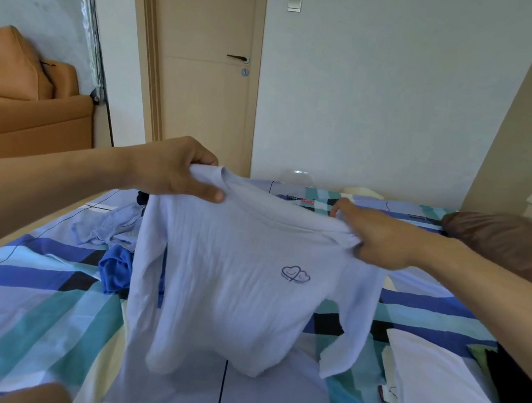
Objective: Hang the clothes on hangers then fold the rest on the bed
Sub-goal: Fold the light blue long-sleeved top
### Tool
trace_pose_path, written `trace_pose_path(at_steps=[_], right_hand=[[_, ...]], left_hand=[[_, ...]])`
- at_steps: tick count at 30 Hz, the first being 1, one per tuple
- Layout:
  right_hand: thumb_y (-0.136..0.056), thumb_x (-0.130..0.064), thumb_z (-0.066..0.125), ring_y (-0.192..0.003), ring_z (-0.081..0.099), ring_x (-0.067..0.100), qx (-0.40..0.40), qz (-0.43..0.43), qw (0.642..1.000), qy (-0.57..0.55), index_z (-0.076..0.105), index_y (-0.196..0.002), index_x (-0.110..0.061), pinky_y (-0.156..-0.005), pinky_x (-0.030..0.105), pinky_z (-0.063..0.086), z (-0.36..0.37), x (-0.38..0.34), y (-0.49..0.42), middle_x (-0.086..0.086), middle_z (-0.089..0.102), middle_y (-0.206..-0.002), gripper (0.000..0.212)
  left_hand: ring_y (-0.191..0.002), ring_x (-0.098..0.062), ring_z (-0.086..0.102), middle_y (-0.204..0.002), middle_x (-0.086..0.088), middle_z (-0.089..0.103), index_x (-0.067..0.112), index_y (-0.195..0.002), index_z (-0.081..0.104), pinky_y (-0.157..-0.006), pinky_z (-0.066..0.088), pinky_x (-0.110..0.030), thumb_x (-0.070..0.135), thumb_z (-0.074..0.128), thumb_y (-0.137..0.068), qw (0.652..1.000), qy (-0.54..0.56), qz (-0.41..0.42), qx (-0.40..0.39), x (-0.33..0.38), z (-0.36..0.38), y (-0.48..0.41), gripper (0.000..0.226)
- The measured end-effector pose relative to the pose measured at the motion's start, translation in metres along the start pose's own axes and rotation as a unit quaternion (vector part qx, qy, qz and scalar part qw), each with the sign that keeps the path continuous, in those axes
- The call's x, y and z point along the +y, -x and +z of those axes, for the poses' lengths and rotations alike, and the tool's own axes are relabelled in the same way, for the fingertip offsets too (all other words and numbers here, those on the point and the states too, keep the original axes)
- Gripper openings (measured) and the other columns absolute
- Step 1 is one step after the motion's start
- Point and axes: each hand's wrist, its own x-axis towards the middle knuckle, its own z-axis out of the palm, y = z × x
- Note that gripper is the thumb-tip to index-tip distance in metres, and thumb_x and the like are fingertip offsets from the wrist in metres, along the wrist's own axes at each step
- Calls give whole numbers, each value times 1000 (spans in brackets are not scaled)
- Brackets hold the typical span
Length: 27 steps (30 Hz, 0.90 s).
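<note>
Left hand [178, 171] and right hand [376, 240] each pinch a shoulder of the pale top [234, 264], which hangs lengthwise below, hem apparently brushing the bed [30, 307]

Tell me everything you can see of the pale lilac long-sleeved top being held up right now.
The pale lilac long-sleeved top looks like a soft ribbed knit, with a round neckline and a small double-heart emblem on the chest. It hangs spread out, emblem side facing the camera, both sleeves dangling. The left hand pinches one shoulder and the right hand grips the other. Its hem seems to rest on the blue-and-teal checked bed cover.
</note>
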Motion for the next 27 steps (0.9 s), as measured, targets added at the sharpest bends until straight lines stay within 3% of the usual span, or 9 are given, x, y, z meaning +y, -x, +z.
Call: trace_pose_path(at_steps=[3, 8, 10, 13, 17, 19, 21, 23, 27], right_hand=[[-82, -1, 65, -77, 52, 18, 152, 4, 981, -116, 59, -91, -3, -68, 41, 42, -8, 6, -3, 5, 60, -84, 10], [-92, 6, 60, -52, 29, 6, 176, 50, 945, -270, 49, -71, -7, -50, 19, 24, -27, 0, 7, -5, 34, -60, 27], [-95, 5, 56, -52, 33, 7, 199, 50, 933, -297, 49, -73, -8, -52, 23, 25, -30, 1, 8, -3, 39, -61, 27], [-99, -6, 58, -63, 38, 16, 245, 36, 927, -280, 52, -81, 1, -57, 29, 25, -31, 3, 11, 7, 43, -69, 21], [-100, -20, 62, -53, 33, 6, 266, 7, 933, -241, 46, -69, -15, -51, 24, 26, -35, -6, 25, -10, 39, -57, 36], [-100, -26, 63, -54, 45, 4, 268, 2, 929, -255, 59, -74, -13, -53, 21, 34, -40, -13, 34, -10, 53, -58, 29], [-98, -31, 64, -70, 62, 16, 245, 0, 920, -306, 71, -91, -8, -68, 29, 48, -45, -14, 38, 7, 73, -80, 26], [-92, -37, 64, -81, 71, 23, 207, 9, 912, -355, 77, -101, -12, -73, 34, 58, -48, -11, 38, 12, 78, -96, 29], [-93, -38, 60, -82, 75, 22, 103, 62, 929, -349, 77, -105, -14, -70, 27, 61, -25, 5, 14, 8, 79, -94, 31]], left_hand=[[-55, -12, 44, -58, 1, 50, 13, -68, 59, -54, 34, -31, 34, 76, -88, 999, -24, 13, 21, -9, -1, 3, 33], [-52, -9, 38, -61, 0, 47, 15, -72, 55, -53, 32, -29, 22, 68, -95, 995, -12, -13, 100, -23, -2, 14, 27], [-47, -5, 36, -62, -2, 45, 12, -74, 52, -49, 31, -21, 20, 63, -98, 987, 45, -35, 147, -25, 5, 20, 27], [-57, -10, 41, -72, -8, 52, 5, -85, 55, -54, 32, -26, 20, 56, -102, 974, 59, -55, 210, -29, 16, 29, 22], [-58, -14, 39, -68, -8, 49, 6, -79, 53, -54, 32, -27, 22, 56, -102, 963, 29, -24, 265, -27, 11, 41, 28], [-54, -15, 36, -62, -7, 43, 12, -70, 51, -52, 30, -29, 30, 60, -100, 969, 32, -3, 247, -20, -3, 49, 36], [-54, -19, 39, -60, -16, 41, 13, -65, 50, -55, 30, -31, 50, 64, -91, 976, 56, 8, 212, -16, -20, 53, 48], [-59, -24, 44, -69, -32, 47, 1, -71, 54, -58, 34, -36, 66, 63, -77, 981, 76, 2, 181, -16, -33, 51, 66], [-67, -29, 57, -81, -32, 62, -5, -84, 66, -66, 42, -39, 71, 69, -65, 990, 91, -84, 69, -42, -21, 29, 78]])
